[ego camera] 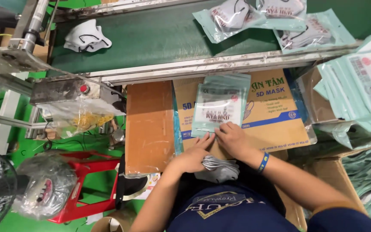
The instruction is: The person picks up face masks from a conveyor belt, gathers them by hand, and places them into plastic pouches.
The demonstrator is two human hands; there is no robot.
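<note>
A pale teal mask pouch (220, 105) with a clear window lies on the printed cardboard box (275, 118); the left hand (193, 157) and right hand (233, 139) pinch its lower edge, fingers curled above grey masks (220, 168).

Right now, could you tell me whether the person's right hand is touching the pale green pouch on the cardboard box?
Touching. The head view shows the right hand with its fingertips on the lower edge of the pale green pouch.
</note>
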